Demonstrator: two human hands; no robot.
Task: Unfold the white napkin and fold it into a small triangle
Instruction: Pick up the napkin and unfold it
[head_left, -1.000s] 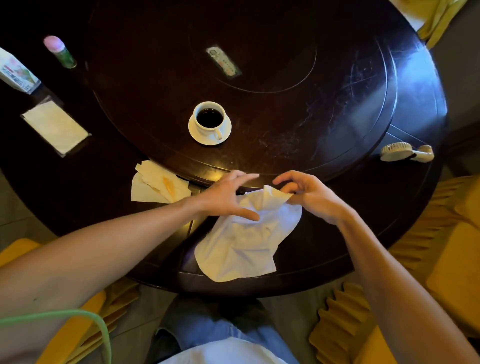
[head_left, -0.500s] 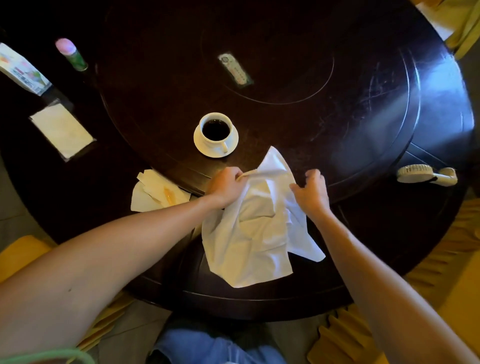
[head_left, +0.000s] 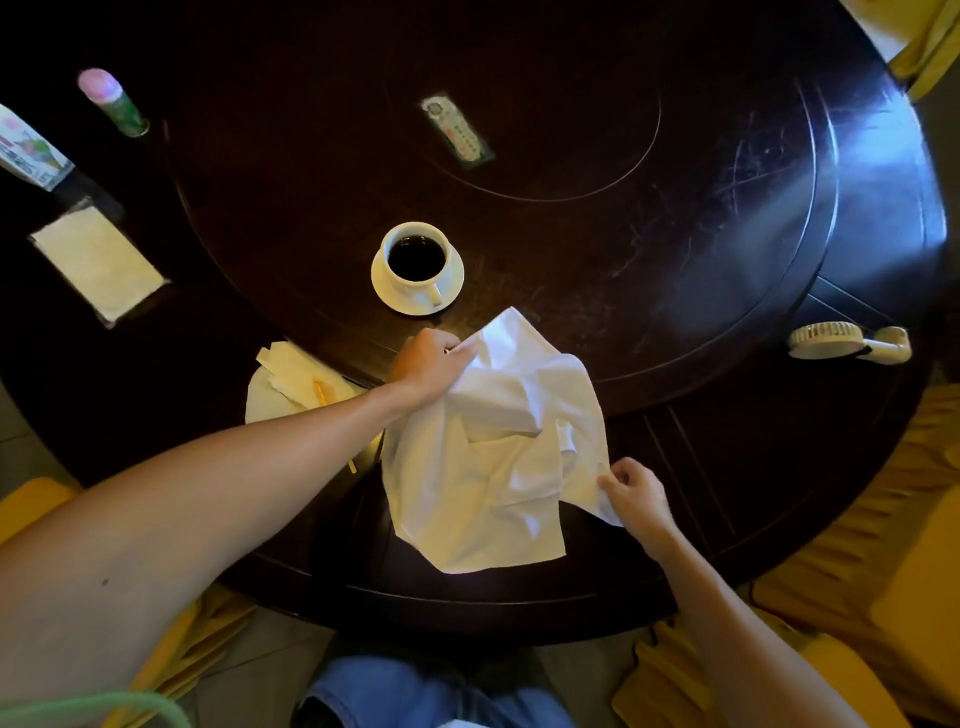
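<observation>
Head view: my left hand (head_left: 426, 364) and right hand (head_left: 636, 496) pinch the limp, crumpled napkin (head_left: 488, 467) near the cup (head_left: 415, 260); I'd grip corners.

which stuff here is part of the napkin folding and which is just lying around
In the job: napkin, left hand gripping its far corner, right hand pinching its right edge.

Lying about: coffee cup on saucer, handheld fan, paper scraps, tissue pack, pink-capped bottle, remote.
</observation>
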